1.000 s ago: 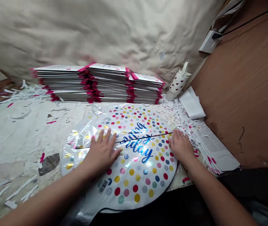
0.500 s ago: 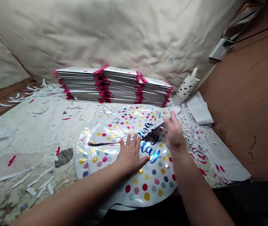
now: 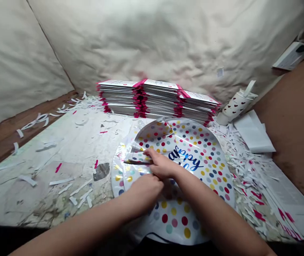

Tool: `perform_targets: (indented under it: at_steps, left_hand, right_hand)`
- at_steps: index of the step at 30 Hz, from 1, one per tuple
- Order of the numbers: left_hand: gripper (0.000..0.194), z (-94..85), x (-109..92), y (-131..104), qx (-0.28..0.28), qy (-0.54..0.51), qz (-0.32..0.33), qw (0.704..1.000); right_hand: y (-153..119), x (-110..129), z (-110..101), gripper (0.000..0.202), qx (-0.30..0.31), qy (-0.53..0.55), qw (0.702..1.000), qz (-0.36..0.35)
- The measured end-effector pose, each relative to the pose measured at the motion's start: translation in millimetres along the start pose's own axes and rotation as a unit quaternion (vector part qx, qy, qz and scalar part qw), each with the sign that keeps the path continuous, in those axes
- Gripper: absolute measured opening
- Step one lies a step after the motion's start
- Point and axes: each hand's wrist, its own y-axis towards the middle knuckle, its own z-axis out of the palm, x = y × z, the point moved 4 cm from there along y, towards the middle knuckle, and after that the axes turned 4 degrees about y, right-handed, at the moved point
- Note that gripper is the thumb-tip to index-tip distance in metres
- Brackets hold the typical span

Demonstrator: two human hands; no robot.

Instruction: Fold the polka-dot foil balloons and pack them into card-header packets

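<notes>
Flat foil balloons (image 3: 213, 156), white with coloured polka dots and blue lettering, lie layered at the table's front edge. A folded-over flap of dotted foil (image 3: 152, 137) rises in a curve on their upper left, beside a dark straight gap. My right hand (image 3: 161, 165) reaches across to the left, closed on the foil at this gap. Just below and touching it, my left hand (image 3: 146, 190) is curled into a fist on the balloon; its fingertips are hidden.
Three stacks of white cards with pink edges (image 3: 160, 99) stand against the covered wall. A white tumbler with hearts (image 3: 236, 106) leans at right, near white papers (image 3: 255, 133). Paper scraps (image 3: 82, 197) litter both sides. A socket strip (image 3: 292, 56) hangs at upper right.
My right hand has moved left from the balloon's right side to beside my left hand. My left hand has closed from flat. The foil flap is now turned over. The view has shifted left.
</notes>
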Motion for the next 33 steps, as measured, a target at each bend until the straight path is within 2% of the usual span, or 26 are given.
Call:
perform_targets:
  at_steps: [3,5,7,8,11,13,15,16,17,19,20,21,22,23,24,25,27,29,31,33]
  left_hand:
    - [0.031,-14.4,48.5,-23.1,-0.048,0.111,-0.032,0.992]
    - [0.027,-23.2,78.7,-31.6,-0.072,0.201,-0.034,0.976]
    - [0.016,-31.4,96.3,-33.8,-0.071,0.24,-0.024,0.968]
    - [0.017,-36.4,98.8,-33.4,-0.073,0.248,-0.023,0.966]
    - [0.023,-51.6,82.5,-32.1,-0.128,0.264,-0.04,0.955]
    - [0.025,-49.9,60.4,-32.6,-0.157,0.234,-0.012,0.959]
    - [0.022,-34.6,43.5,-33.3,-0.14,0.171,0.035,0.975]
    - [0.025,-24.2,39.9,-33.7,-0.117,0.139,0.045,0.982]
    - [0.038,-13.7,40.0,-33.9,-0.091,0.113,0.038,0.989]
    - [0.067,3.1,48.3,-34.3,-0.041,0.074,-0.026,0.996]
    - [0.075,8.2,53.6,-34.6,-0.02,0.059,-0.063,0.996]
    - [0.079,11.0,58.2,-35.0,-0.001,0.045,-0.097,0.994]
    - [0.083,11.5,61.8,-35.1,0.014,0.034,-0.124,0.992]
    - [0.086,10.0,64.4,-35.1,0.024,0.027,-0.145,0.989]
    - [0.087,7.2,66.3,-34.7,0.031,0.02,-0.16,0.986]
    - [0.086,3.3,68.2,-34.0,0.035,0.013,-0.168,0.985]
    - [0.072,-6.8,74.0,-32.3,0.029,-0.019,-0.176,0.984]
    - [0.054,-20.3,86.2,-30.8,-0.012,-0.086,-0.216,0.973]
    - [0.047,-36.5,102.1,-29.0,-0.097,-0.18,-0.286,0.936]
    - [0.046,-49.4,113.3,-21.9,-0.164,-0.294,-0.338,0.879]
  right_hand:
    - [0.6,-4.2,5.7,0.046,-0.026,-0.024,0.999,-0.014]
    - [4.1,-1.0,13.0,0.04,-0.049,-0.047,0.997,-0.025]
    - [10.0,3.8,20.4,0.033,-0.088,-0.076,0.993,-0.022]
    - [13.5,6.0,24.2,0.029,-0.111,-0.09,0.99,-0.015]
    - [24.1,9.3,34.7,0.017,-0.171,-0.122,0.978,0.002]
    - [27.2,6.6,34.3,0.019,-0.204,-0.129,0.97,0.004]
    - [21.5,-1.2,18.8,0.02,-0.246,-0.125,0.961,0.002]
    - [14.2,-6.8,4.3,0.023,-0.273,-0.12,0.955,0.001]
    - [3.8,-13.2,-14.2,0.027,-0.301,-0.115,0.947,0.003]
    - [-27.5,-25.7,-60.3,0.034,-0.4,-0.107,0.91,0.009]
    - [-47.9,-30.5,-84.0,0.036,-0.471,-0.105,0.876,0.016]
    - [-73.8,-32.4,-105.8,0.033,-0.588,-0.104,0.802,0.008]
    - [-97.2,-32.1,-120.0,0.029,-0.662,-0.114,0.741,-0.004]
    - [-116.3,-29.1,-127.0,0.026,-0.698,-0.135,0.703,-0.026]
    - [-130.9,-24.2,-127.6,0.023,-0.701,-0.159,0.692,-0.058]
    - [-140.1,-18.3,-121.9,0.023,-0.666,-0.183,0.717,-0.1]
    - [-149.5,-8.2,-94.4,0.032,-0.526,-0.204,0.805,-0.187]
    - [-156.5,-6.2,-56.2,0.036,-0.375,-0.194,0.875,-0.237]
    - [-164.0,-13.8,-21.1,0.036,-0.268,-0.19,0.915,-0.235]
    - [-171.0,-26.9,4.5,0.034,-0.208,-0.194,0.935,-0.212]
